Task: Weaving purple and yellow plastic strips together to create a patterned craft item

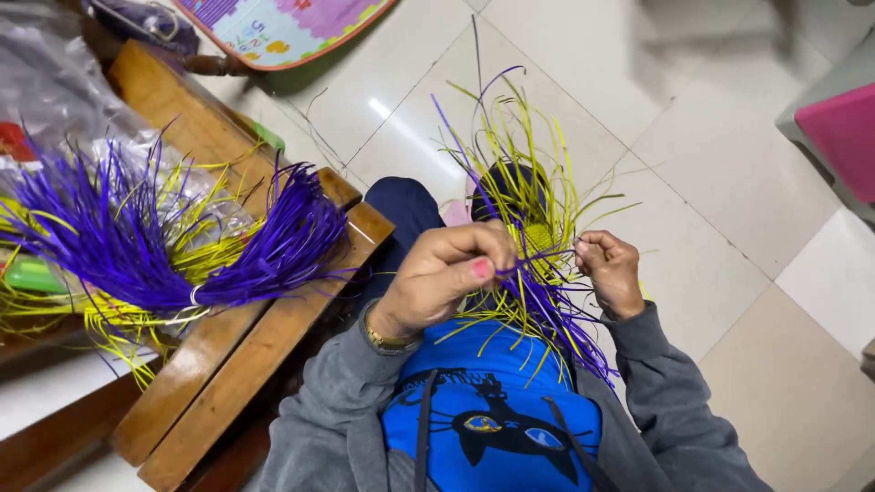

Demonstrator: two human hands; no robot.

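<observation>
A partly woven piece of yellow and purple straw strips [533, 241] rests over my lap, with loose strip ends fanning up and down from it. My left hand [447, 273] pinches a purple strip [538, 261] between thumb and fingers. Just to its right, my right hand [609, 269] grips the same strip near the woven part. The strip is stretched between the two hands. I wear a grey jacket, a blue shirt and a gold wristwatch [387, 339] on the left wrist.
A wooden bench [246, 342] at the left carries a tied bundle of purple strips [164, 246] over loose yellow strips [118, 319] and a clear plastic bag [55, 82]. A colourful foam mat [273, 27] lies at the top. A pink-topped stool [843, 132] stands on the tiled floor at the right.
</observation>
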